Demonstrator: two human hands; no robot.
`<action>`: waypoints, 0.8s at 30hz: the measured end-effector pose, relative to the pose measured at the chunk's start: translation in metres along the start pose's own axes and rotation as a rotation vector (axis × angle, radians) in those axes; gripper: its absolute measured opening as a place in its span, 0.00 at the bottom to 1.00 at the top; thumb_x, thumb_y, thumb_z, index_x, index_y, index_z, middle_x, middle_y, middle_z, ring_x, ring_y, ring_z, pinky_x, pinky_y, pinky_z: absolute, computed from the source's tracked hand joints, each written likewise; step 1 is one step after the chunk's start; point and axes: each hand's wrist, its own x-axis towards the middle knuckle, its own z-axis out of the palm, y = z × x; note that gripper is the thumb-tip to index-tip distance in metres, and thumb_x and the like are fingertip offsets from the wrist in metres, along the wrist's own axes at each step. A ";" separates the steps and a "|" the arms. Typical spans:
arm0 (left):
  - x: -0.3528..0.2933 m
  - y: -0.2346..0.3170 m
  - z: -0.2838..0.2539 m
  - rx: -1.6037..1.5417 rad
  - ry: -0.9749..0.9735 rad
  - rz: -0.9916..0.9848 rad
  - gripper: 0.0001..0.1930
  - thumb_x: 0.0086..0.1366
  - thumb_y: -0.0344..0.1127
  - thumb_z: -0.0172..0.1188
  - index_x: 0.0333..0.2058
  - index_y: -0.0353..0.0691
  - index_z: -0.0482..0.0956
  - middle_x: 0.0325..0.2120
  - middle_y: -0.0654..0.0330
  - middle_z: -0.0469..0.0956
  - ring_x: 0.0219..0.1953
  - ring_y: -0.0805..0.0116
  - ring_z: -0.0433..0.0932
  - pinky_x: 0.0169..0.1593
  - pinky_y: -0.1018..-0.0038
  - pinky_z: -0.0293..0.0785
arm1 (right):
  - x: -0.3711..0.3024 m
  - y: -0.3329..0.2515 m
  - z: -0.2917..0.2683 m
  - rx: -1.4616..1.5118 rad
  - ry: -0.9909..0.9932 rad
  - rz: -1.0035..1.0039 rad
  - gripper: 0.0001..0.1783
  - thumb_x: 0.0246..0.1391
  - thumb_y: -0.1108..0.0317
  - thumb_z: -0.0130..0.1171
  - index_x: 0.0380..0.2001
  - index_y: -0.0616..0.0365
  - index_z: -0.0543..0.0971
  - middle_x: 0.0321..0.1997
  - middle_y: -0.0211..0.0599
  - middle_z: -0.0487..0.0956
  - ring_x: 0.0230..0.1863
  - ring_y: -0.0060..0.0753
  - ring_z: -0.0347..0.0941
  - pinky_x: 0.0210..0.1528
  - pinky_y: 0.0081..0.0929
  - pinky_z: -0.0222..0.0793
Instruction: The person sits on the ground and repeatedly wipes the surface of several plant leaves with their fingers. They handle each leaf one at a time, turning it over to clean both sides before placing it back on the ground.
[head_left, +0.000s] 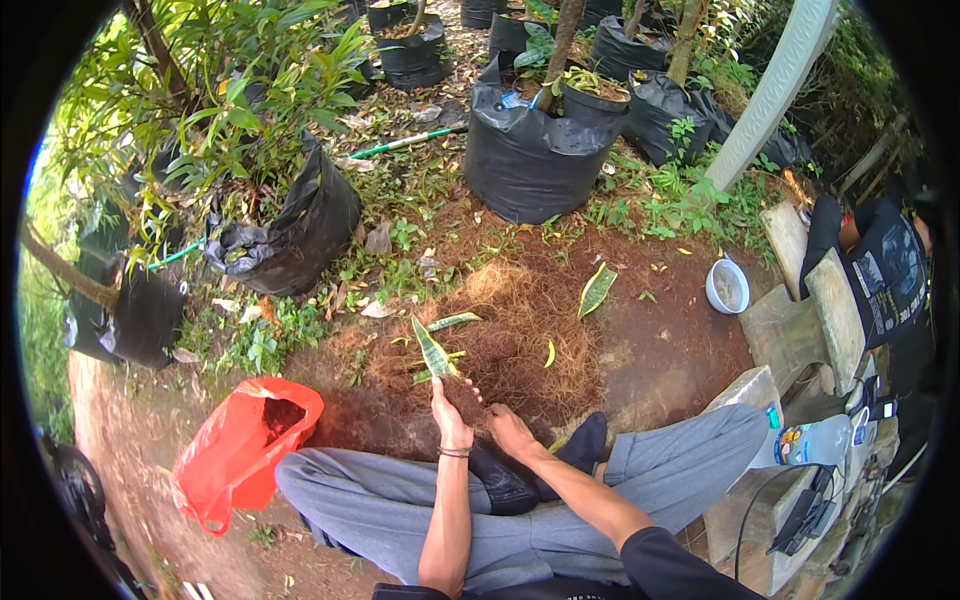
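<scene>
My left hand (452, 424) is closed around a brown clump of coconut fibre (463, 399). Out of the clump rises an upright snake plant leaf (432, 350), green with yellow edges. Just right of the clump is my right hand (511, 432), its fingers drawn together and pointing at the fibre; whatever they pinch is too small to tell. Beyond both hands spreads a loose pile of coconut fibre (520, 310). Cut pieces of snake plant lie about it: one leaf (597, 290) at the right, another leaf (453, 321) behind the held one.
An open red plastic bag (240, 450) with dark brown stuff inside stands left of my crossed legs. At the right are a white bowl (728, 287), concrete seats (785, 330), a water bottle (815, 441) and a seated person (885, 275). Black planting bags (535, 155) line the back.
</scene>
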 end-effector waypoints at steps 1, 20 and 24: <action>-0.001 0.000 -0.001 0.010 0.044 -0.018 0.22 0.68 0.55 0.44 0.39 0.39 0.70 0.26 0.56 0.77 0.24 0.64 0.77 0.27 0.69 0.76 | -0.001 0.000 -0.003 0.099 0.058 0.005 0.10 0.47 0.77 0.54 0.35 0.65 0.77 0.41 0.54 0.73 0.45 0.55 0.71 0.46 0.44 0.69; -0.003 -0.013 0.017 0.313 -0.151 -0.199 0.25 0.69 0.56 0.42 0.37 0.38 0.75 0.26 0.59 0.78 0.24 0.69 0.77 0.29 0.72 0.76 | 0.041 -0.050 -0.177 0.412 0.017 -0.017 0.08 0.50 0.78 0.56 0.35 0.69 0.79 0.34 0.50 0.80 0.30 0.40 0.78 0.32 0.31 0.73; -0.003 -0.018 0.018 0.282 -0.122 -0.216 0.26 0.69 0.55 0.42 0.40 0.36 0.77 0.28 0.60 0.79 0.28 0.70 0.78 0.32 0.75 0.76 | 0.037 -0.059 -0.170 0.297 -0.005 -0.147 0.10 0.48 0.78 0.56 0.36 0.69 0.79 0.34 0.52 0.78 0.33 0.49 0.76 0.37 0.36 0.73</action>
